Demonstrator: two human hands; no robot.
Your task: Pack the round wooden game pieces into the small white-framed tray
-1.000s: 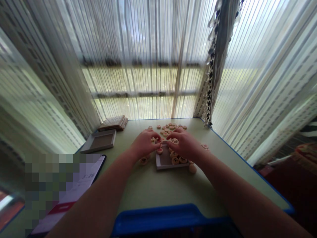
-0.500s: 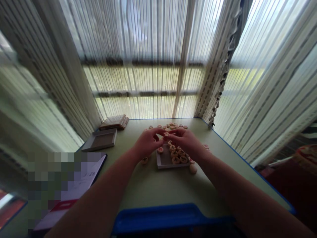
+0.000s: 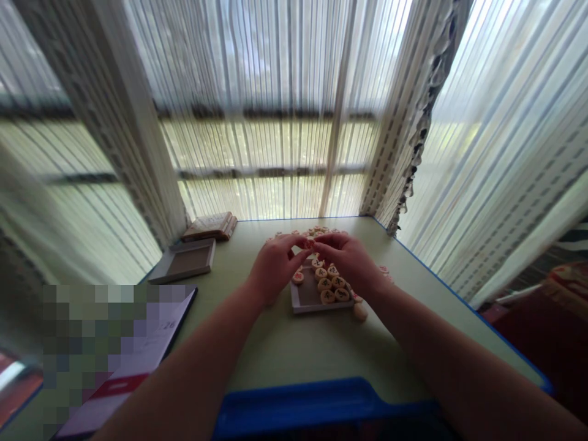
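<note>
Above the far part of a shallow grey box point(image 3: 301, 309), my two hands meet over one xiangqi piece point(image 3: 309, 244) with a red marking. My left hand point(image 3: 275, 264) pinches it from the left, between thumb and forefinger. From the right, the fingertips of my right hand point(image 3: 348, 257) close on the same piece. Several round wooden pieces with dark characters point(image 3: 325, 284) lie in the right side of the box. A red-marked piece point(image 3: 298, 278) sits at its left side. My hands partly hide the box's far end.
More xiangqi pieces point(image 3: 321, 230) lie spread behind my hands, and a plain-faced one point(image 3: 361, 312) is by the box's right corner. To the left are an empty box lid point(image 3: 187, 260), a stack of books point(image 3: 209, 226) and a calendar-like sheet point(image 3: 151, 343). A blue tray edge point(image 3: 298, 407) runs along the front.
The piece between my fingertips has turned, so its red marking now faces me. My left hand has shifted slightly; the piece left of the box is now out of sight behind my arm.
</note>
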